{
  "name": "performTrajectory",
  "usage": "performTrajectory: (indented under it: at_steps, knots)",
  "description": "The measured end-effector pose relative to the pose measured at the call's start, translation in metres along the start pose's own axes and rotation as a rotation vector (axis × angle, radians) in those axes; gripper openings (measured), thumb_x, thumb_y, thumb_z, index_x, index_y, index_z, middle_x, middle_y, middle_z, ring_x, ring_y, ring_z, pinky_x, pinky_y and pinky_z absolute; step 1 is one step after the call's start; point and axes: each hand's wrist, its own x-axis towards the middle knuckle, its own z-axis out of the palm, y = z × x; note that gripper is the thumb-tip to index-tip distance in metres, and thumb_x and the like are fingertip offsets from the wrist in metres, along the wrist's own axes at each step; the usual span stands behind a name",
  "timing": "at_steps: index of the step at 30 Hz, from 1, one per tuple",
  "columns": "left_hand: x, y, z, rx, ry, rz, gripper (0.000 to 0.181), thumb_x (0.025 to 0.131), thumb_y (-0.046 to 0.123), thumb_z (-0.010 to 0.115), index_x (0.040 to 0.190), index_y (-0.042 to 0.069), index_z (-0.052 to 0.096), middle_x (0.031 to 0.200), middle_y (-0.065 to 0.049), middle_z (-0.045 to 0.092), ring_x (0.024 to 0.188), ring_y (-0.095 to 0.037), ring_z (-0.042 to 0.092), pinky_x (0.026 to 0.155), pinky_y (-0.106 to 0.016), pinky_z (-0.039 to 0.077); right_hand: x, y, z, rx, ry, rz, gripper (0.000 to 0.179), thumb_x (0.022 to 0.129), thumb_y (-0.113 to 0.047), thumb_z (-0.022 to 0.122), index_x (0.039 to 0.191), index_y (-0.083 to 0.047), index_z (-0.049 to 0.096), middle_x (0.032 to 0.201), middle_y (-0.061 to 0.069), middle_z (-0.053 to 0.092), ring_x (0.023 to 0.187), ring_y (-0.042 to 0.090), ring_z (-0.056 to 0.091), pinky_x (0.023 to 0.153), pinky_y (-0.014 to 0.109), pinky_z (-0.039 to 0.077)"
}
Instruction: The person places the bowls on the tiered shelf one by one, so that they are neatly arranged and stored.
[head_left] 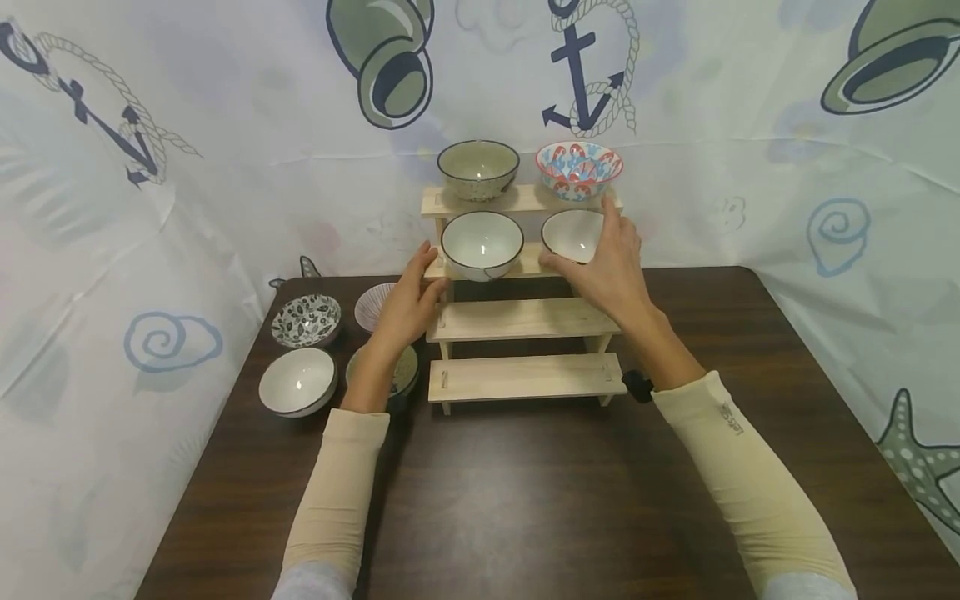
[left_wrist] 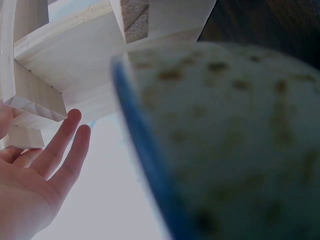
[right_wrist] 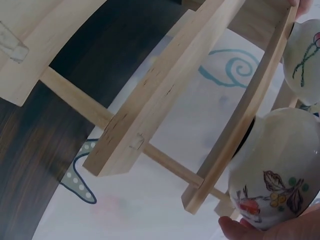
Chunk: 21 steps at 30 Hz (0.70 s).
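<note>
My right hand [head_left: 607, 267] grips a white bowl [head_left: 573, 233] with a dark rim, thumb at its near side and fingers around its right. That bowl stands on the third step up of a wooden tiered stand [head_left: 525, 379]; in the right wrist view the bowl [right_wrist: 280, 165] shows painted leaves and fruit. My left hand [head_left: 408, 304] holds the left end of the same step, thumb in front; two other fingers [left_wrist: 70, 155] extend past it in the left wrist view. A second white bowl [head_left: 482, 242] sits beside that hand on this step.
A green bowl [head_left: 478, 171] and a red-and-blue patterned bowl [head_left: 579, 171] occupy the top step. Left of the stand, a black-and-white bowl [head_left: 306, 321], white bowl [head_left: 298, 383], striped bowl [head_left: 372, 307] and greenish bowl [head_left: 405, 371] rest on the dark table [head_left: 510, 500]. Printed cloth hangs behind.
</note>
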Motion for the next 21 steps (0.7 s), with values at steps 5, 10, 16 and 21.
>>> performTrajectory:
  at_steps: [5,10,16,21]
  knots:
    - [0.001,-0.001,0.001,0.005,0.001,-0.003,0.063,0.108,0.036,0.054,0.163,0.014,0.031,0.174,0.001,0.019,0.139,-0.037,0.055,0.118,-0.057,0.039,-0.002,0.005,-0.003,-0.002,-0.022,-0.024,0.125,0.078,-0.063,0.081,0.167,-0.019,0.006,0.166,0.025,0.017,0.152,0.044,0.022,0.116,0.070,0.032]
    - [0.002,-0.001,0.002,0.013,0.011,-0.008,0.062,0.108,0.036,0.053,0.163,0.015,0.032,0.174,0.000,0.020,0.148,-0.036,0.044,0.123,-0.057,0.033,-0.005,0.009,-0.005,0.009,-0.025,-0.032,0.126,0.077,-0.061,0.083,0.167,-0.022,0.004,0.168,0.020,0.015,0.152,0.039,0.022,0.117,0.069,0.031]
    - [0.003,-0.001,0.000,0.012,0.004,-0.011,0.064,0.109,0.040,0.052,0.163,0.014,0.030,0.174,-0.001,0.020,0.144,-0.036,0.050,0.121,-0.057,0.035,-0.015,0.014,-0.009,0.030,-0.010,-0.054,0.126,0.077,-0.061,0.084,0.167,-0.018,0.007,0.167,0.019,0.017,0.152,0.036,0.021,0.119,0.067,0.029]
    - [0.003,0.001,0.000,0.014,-0.006,-0.013,0.065,0.109,0.039,0.051,0.164,0.014,0.029,0.174,-0.002,0.020,0.139,-0.037,0.055,0.119,-0.057,0.038,-0.026,0.019,-0.013,0.052,0.009,-0.085,0.125,0.078,-0.057,0.085,0.167,-0.015,0.008,0.167,0.018,0.019,0.153,0.035,0.020,0.121,0.067,0.026]
